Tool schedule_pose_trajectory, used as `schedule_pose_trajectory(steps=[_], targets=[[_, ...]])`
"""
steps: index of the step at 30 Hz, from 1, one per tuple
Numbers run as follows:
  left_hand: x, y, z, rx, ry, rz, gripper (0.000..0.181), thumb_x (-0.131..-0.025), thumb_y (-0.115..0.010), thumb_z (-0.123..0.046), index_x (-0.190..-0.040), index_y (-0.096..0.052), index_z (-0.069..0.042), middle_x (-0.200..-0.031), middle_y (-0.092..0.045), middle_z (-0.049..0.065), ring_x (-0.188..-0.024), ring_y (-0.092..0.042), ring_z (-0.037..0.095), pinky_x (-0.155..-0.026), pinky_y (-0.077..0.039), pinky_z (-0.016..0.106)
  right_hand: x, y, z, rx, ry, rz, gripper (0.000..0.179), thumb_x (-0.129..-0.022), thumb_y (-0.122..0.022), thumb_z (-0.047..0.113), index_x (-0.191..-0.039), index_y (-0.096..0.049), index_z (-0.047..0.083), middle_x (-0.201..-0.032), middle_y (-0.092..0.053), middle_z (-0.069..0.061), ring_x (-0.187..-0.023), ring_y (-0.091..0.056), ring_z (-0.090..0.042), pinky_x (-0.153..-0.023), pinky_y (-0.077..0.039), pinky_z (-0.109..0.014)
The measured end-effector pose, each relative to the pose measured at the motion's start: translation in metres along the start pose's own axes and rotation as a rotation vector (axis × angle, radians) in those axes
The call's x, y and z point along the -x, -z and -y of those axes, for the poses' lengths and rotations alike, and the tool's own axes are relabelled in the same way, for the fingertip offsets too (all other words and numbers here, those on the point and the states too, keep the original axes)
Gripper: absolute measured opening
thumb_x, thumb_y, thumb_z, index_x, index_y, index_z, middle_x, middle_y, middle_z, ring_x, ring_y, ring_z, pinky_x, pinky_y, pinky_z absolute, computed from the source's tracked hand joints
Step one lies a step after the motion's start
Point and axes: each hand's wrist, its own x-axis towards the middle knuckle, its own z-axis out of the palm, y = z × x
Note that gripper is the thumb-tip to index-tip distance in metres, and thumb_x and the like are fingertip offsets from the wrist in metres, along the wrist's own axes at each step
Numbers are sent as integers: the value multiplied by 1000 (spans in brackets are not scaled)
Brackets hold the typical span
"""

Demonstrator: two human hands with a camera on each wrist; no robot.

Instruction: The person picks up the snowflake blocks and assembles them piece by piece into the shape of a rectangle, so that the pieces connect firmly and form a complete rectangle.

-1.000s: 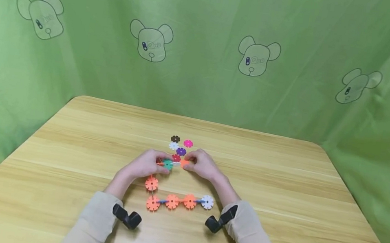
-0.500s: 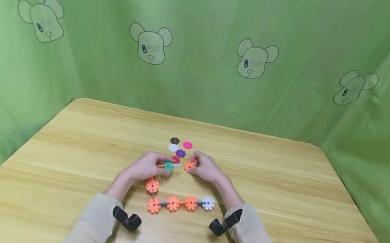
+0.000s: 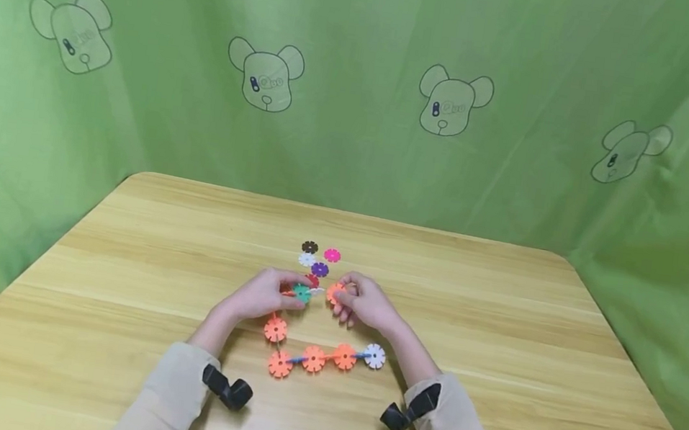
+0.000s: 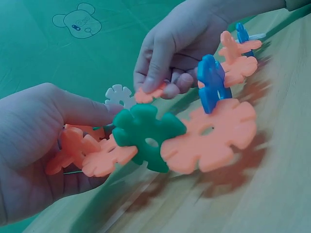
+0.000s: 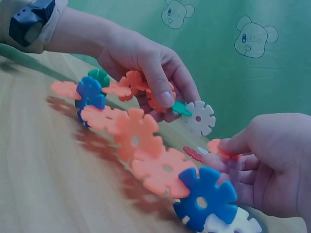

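My left hand (image 3: 261, 294) grips one end of a chain of interlocking snowflake discs, its thumb and fingers around orange and green pieces (image 3: 301, 294). A white snowflake disc (image 5: 200, 118) stands at that end, joined to a green one. My right hand (image 3: 370, 307) pinches a loose orange snowflake disc (image 3: 335, 294) between thumb and fingers, a small gap to the right of the white disc. The chain bends toward me through orange discs (image 3: 275, 329) and blue discs (image 5: 206, 199), then runs right to a white disc (image 3: 374, 355) at its other end.
Beyond the hands several loose discs lie on the wooden table (image 3: 500, 323): brown (image 3: 310, 247), pink (image 3: 332, 255), white (image 3: 307, 259), purple (image 3: 320, 269) and red (image 3: 312, 281). A green curtain (image 3: 352, 158) stands behind the table.
My right hand has drawn the orange disc a little to the right, away from the chain's white end, and its fingers have shifted. The held chain has slid slightly right.
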Motion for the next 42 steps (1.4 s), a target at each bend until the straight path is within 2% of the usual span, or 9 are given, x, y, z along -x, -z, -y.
schedule_pose_trajectory(steps=[6, 11, 13, 17, 21, 27, 36, 42], targets=[[-1, 0, -1, -7, -6, -11, 44, -81, -69, -16, -123, -60, -10, -115, -62, 8, -83, -55, 16, -81, -46, 36, 2, 1, 2, -50, 46, -27, 28, -93, -52, 6, -120, -50, -2, -74, -60, -12, -58, -54, -16, -52, -49, -25], [-2, 0, -2, -8, -3, 0, 42, -83, -68, -19, -124, -60, -11, -93, -63, 7, -66, -49, 15, -69, -46, 33, 4, -1, 3, -93, 56, -13, 31, -91, -55, 5, -121, -49, -4, -76, -61, -14, -59, -56, -16, -53, -50, -25], [-2, 0, -2, -13, -7, -4, 40, -84, -67, -20, -123, -61, -11, -92, -63, 6, -63, -48, 15, -66, -46, 32, 4, -2, 3, -109, 61, -3, 33, -90, -56, 5, -121, -48, -4, -77, -62, -15, -59, -57, -16, -54, -51, -26], [-3, -2, -2, -19, -22, -29, 35, -85, -65, -20, -119, -63, -11, -101, -63, 3, -68, -50, 16, -68, -45, 30, 4, -5, 3, -126, 71, 0, 34, -90, -56, 4, -121, -47, -6, -77, -62, -16, -59, -58, -15, -55, -53, -28], [-3, -4, -4, -16, -31, -59, 28, -86, -65, -19, -113, -67, -12, -96, -64, 2, -73, -52, 16, -68, -46, 31, 4, -9, 4, -144, 59, -23, 31, -90, -56, 3, -119, -49, -5, -76, -63, -16, -58, -58, -15, -55, -52, -28], [-1, -5, -6, -3, -23, -103, 20, -85, -66, -19, -104, -70, -13, -97, -66, 1, -79, -54, 14, -72, -46, 31, 5, -14, 7, -198, 17, -54, 25, -89, -58, 3, -113, -53, -2, -75, -63, -15, -56, -58, -15, -53, -51, -26], [0, -5, -8, 49, -45, -103, 18, -85, -66, -14, -101, -71, -11, -96, -67, 3, -75, -54, 15, -67, -47, 29, 8, -16, 11, -250, 20, -64, 23, -88, -57, 0, -111, -53, -3, -75, -63, -18, -55, -56, -14, -52, -49, -24], [-1, -6, -7, 46, -35, -99, 19, -85, -66, -16, -103, -71, -11, -99, -67, 3, -81, -55, 16, -72, -47, 31, 7, -16, 10, -241, 8, -59, 25, -88, -57, 0, -113, -53, -3, -76, -63, -19, -56, -57, -14, -53, -50, -24]])
